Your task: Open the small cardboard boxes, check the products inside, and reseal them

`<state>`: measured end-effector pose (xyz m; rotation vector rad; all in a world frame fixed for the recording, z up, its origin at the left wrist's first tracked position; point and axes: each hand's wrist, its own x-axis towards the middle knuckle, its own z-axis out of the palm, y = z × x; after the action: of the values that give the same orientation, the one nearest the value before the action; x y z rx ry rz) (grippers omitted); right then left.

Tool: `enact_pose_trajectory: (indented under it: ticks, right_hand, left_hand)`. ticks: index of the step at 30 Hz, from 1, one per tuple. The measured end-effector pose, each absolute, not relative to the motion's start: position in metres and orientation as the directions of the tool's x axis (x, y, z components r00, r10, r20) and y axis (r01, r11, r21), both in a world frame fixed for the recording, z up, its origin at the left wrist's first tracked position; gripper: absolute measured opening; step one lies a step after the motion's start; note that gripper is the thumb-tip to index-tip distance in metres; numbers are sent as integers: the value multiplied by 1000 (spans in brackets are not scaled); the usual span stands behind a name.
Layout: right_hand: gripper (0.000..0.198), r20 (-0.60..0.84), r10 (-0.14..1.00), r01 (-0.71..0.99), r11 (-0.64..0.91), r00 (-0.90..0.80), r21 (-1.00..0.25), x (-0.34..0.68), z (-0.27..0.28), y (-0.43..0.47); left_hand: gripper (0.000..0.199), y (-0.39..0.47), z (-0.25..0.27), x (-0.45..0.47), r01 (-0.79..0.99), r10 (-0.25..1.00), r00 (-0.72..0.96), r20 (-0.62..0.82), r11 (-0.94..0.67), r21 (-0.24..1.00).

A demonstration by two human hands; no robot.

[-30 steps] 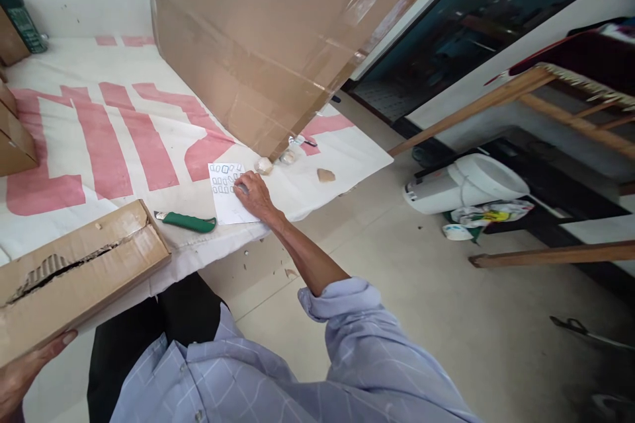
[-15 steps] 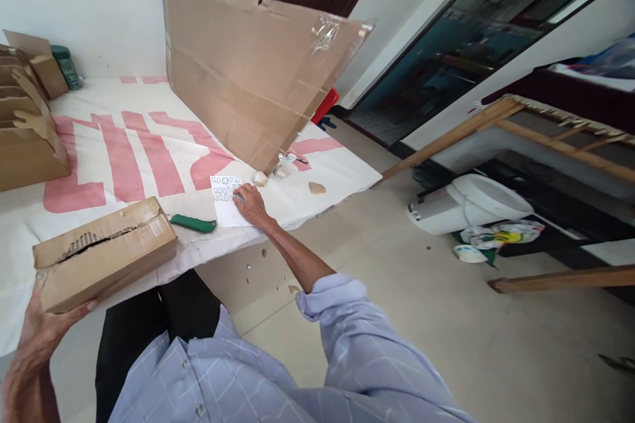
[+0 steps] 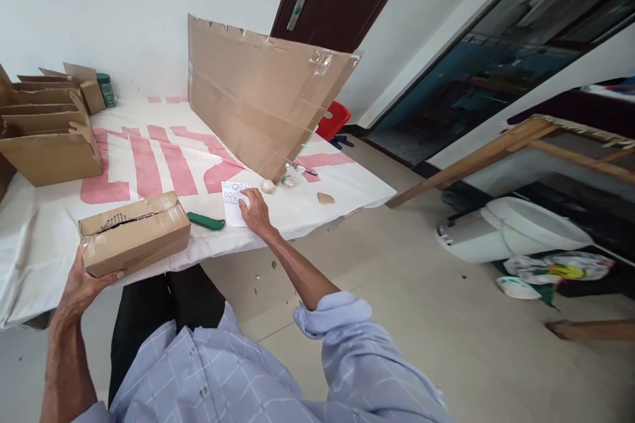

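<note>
My left hand grips the left end of a closed cardboard box, thumb along its near side and the fingers partly hidden. The box lies at the table's front edge, with a torn slit along its top. My right hand is over a white paper sheet printed with rows of small outlined shapes. Its fingers are curled with the tips close together on the sheet; what they pinch, if anything, is too small to see. A green-handled cutter lies between box and sheet.
A large cardboard panel stands tilted on the cloth-covered table. Tape rolls and a cardboard scrap are near its lower corner. Open cartons and a green canister stand left. A white bucket lies tipped on the floor.
The camera view has shifted, so the table and its things appear lower and further right. My left hand still holds the box, and my right hand stays at the sheet.
</note>
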<state>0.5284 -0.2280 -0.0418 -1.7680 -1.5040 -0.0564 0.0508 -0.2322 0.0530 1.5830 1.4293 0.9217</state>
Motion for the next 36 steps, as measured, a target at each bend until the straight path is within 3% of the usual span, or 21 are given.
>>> enact_pose_trajectory:
  ticks: [6, 11, 18, 30, 36]
  right_hand:
    - [30, 557, 820, 696, 325, 130, -640, 453, -19, -247]
    - [33, 481, 876, 513, 402, 26, -758, 400, 2, -263]
    - [41, 423, 903, 391, 365, 70, -845, 384, 9, -278]
    - [71, 345, 933, 338, 294, 100, -894, 390, 2, -282]
    - [78, 295, 943, 298, 239, 155, -924, 390, -3, -274]
  left_hand:
    - [111, -239, 44, 48, 402, 991, 132, 31, -82, 912]
    - [113, -249, 35, 45, 369, 985, 169, 42, -102, 924]
    - [126, -253, 23, 37, 232, 950, 291, 115, -187, 955]
    - [139, -253, 2, 35, 234, 902, 326, 283, -367, 900]
    - [109, -263, 18, 36, 181, 874, 304, 380, -444, 878]
